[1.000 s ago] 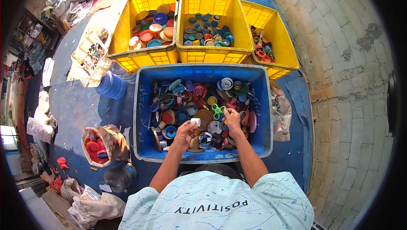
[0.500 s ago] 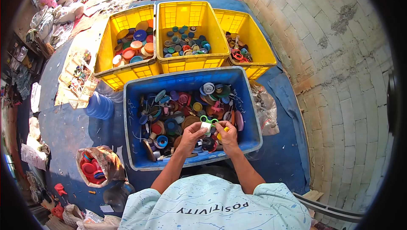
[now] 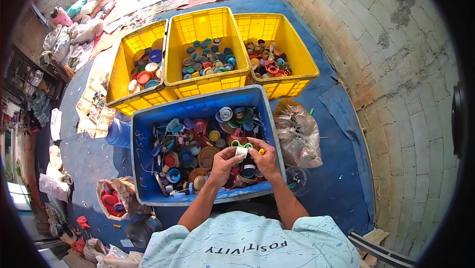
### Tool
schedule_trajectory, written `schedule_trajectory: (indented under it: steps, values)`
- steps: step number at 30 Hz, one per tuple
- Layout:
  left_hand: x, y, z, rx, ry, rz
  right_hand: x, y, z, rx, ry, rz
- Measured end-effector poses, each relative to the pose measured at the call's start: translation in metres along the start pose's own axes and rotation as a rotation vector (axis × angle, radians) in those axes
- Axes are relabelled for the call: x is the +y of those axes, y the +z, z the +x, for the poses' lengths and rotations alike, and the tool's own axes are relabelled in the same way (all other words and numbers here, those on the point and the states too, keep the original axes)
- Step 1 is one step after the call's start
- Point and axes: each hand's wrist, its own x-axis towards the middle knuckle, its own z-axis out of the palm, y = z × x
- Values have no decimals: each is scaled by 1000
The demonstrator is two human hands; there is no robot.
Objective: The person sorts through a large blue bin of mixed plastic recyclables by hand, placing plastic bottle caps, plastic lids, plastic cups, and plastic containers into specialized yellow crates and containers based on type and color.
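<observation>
Over the blue crate point(image 3: 140, 161), my left hand point(image 3: 222, 168) pinches a small white cap point(image 3: 241, 152). A green plastic piece with looped ends point(image 3: 237, 143) sits against the cap's upper side. My right hand point(image 3: 266, 162) is closed, thumb and forefinger on the right end of the green piece. A small yellow cap point(image 3: 261, 151) shows at the right hand's fingers. Beneath both hands lies a mixed heap of plastic lids and caps, among them a brown round lid point(image 3: 207, 157) and a yellow lid point(image 3: 214, 135).
Three yellow crates stand beyond the blue one: left point(image 3: 113, 82), middle point(image 3: 198, 90) and right point(image 3: 309, 76), each holding caps or lids. A clear bag point(image 3: 297, 132) lies at the right, before a block wall point(image 3: 396, 119). A sack of red lids point(image 3: 129, 191) stands at left.
My view has turned, so the crates shift in the picture and the clear bag shows more fully. Both hands stay together at the white cap and green piece.
</observation>
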Motion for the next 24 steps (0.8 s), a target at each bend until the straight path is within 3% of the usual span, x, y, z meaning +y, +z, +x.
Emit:
schedule_trajectory:
  steps: [6,10,14,18,24]
  values:
    - [-29,76,61,104,33,55,0,-88,35,-18,49,20]
    - [-40,123,95,114,12,58,18,-126,56,169,-191,-26]
    - [-46,154,126,112,-8,116,13,-157,70,179,-2,111]
    - [-47,167,149,85,-74,105,29,-167,95,201,147,561]
    - [-39,186,199,40,-41,-19,43,-183,137,230,234,716]
